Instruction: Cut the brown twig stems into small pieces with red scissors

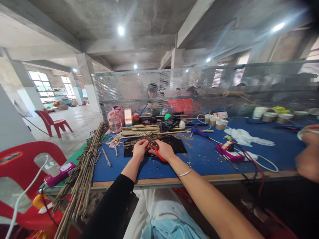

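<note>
Item: small bundle of thin dry twigs (pixel 149 138), lying over a black cloth (pixel 174 146) near the front middle of the blue surface (pixel 204 159). Left hand (pixel 140 149) has its fingers curled down on the twigs' near end, pinching them together. Right hand (pixel 163 151) is closed round red-handled scissors (pixel 157 153), blades hidden among the twigs. Handling, by judgement: very light, stiff but brittle, liable to snap or shed bits; rough, so not slippery. Best gripped close to the cutting point, several stems at once. Adjacent: long stalks (pixel 82 176) heaped at the left edge, pink glue gun (pixel 230 153) to the right.
</note>
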Available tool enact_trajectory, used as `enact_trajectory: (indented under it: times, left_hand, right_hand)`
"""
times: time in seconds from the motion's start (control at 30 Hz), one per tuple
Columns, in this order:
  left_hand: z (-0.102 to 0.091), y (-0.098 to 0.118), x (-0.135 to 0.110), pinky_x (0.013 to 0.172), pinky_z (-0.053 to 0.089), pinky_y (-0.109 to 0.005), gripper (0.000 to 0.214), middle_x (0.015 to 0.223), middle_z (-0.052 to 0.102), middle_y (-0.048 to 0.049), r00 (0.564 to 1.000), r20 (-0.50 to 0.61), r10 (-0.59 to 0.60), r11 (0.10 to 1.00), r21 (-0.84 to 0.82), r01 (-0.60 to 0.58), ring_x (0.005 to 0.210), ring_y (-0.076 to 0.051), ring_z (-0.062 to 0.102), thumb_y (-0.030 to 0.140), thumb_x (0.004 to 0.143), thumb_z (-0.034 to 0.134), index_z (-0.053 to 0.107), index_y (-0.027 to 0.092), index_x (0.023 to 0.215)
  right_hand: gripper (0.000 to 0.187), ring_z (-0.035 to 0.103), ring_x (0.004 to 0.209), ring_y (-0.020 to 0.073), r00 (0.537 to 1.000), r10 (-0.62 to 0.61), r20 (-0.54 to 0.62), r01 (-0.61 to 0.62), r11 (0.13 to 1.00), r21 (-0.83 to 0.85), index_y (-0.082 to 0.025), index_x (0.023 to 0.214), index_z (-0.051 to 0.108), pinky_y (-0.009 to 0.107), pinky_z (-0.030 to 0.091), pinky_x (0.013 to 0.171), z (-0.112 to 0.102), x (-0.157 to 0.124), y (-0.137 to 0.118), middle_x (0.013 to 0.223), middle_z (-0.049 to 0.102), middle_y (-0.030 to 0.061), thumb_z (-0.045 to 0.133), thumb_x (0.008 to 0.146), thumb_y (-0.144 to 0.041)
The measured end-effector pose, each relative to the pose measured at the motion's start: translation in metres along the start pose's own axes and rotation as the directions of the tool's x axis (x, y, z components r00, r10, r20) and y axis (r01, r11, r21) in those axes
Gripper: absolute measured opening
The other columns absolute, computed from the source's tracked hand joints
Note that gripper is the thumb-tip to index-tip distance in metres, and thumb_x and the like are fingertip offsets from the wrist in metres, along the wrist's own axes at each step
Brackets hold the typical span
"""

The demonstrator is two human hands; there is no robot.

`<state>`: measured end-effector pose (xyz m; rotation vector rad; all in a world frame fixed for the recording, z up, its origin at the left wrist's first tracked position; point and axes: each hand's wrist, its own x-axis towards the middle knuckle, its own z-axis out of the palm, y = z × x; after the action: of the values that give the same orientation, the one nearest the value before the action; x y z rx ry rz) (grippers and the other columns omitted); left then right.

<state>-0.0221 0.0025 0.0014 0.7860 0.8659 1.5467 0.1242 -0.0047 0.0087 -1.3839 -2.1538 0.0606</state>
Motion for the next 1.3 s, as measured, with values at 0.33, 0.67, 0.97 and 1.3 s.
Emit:
enact_trajectory:
  times: [0.33, 0.67, 0.97, 1.3]
  left_hand:
    - [-0.0004, -0.0010, -0.0003, 0.048, 0.036, -0.019, 0.028, 0.057, 0.056, 0.0028, 0.990, -0.020, 0.142, 0.979, 0.149, -0.138, 0.046, -0.005, 0.046, 0.024, 0.048, 0.075, 0.057, 0.013, 0.067]
    - [0.0003, 0.0013, -0.0031, 0.055, 0.041, -0.021, 0.038, 0.071, 0.063, -0.0038, 0.995, 0.013, 0.098, 0.990, 0.101, -0.098, 0.060, -0.010, 0.056, 0.031, 0.049, 0.077, 0.062, 0.013, 0.079]
    - [-0.0003, -0.0005, -0.0033, 0.054, 0.042, -0.020, 0.032, 0.071, 0.062, -0.0043, 0.996, 0.016, 0.093, 0.980, 0.175, -0.094, 0.066, -0.012, 0.056, 0.036, 0.055, 0.072, 0.066, 0.013, 0.076]
    - [-0.0025, -0.0031, -0.0008, 0.052, 0.042, -0.019, 0.030, 0.059, 0.057, 0.0007, 0.985, 0.129, 0.111, 0.967, 0.215, -0.137, 0.052, -0.008, 0.049, 0.039, 0.055, 0.070, 0.063, 0.013, 0.067]
  right_hand:
    - [0.056, 0.059, 0.094, 0.0209, 0.998, -0.060, 0.025, 0.059, 0.998, 0.025, -0.023, 0.109, 0.053, 0.028, 0.042, 0.074, -0.0019, -0.0001, -0.0020, 0.100, 0.063, 0.0067, 0.057, 0.069, -0.062]
    - [0.052, 0.062, 0.082, 0.0196, 0.999, -0.045, -0.006, 0.045, 0.994, 0.099, -0.024, 0.107, 0.055, 0.025, 0.042, 0.067, -0.0023, -0.0003, -0.0017, 0.092, 0.067, 0.0052, 0.056, 0.071, -0.060]
    - [0.052, 0.062, 0.086, 0.0202, 0.999, -0.041, -0.005, 0.041, 0.993, 0.113, -0.023, 0.111, 0.054, 0.025, 0.042, 0.068, -0.0013, -0.0007, -0.0016, 0.095, 0.066, 0.0066, 0.055, 0.072, -0.058]
    - [0.057, 0.054, 0.097, 0.0222, 0.975, -0.205, -0.083, 0.213, 0.973, 0.090, -0.014, 0.109, 0.052, 0.034, 0.041, 0.083, 0.0006, 0.0015, -0.0033, 0.101, 0.060, 0.0120, 0.061, 0.069, -0.054]
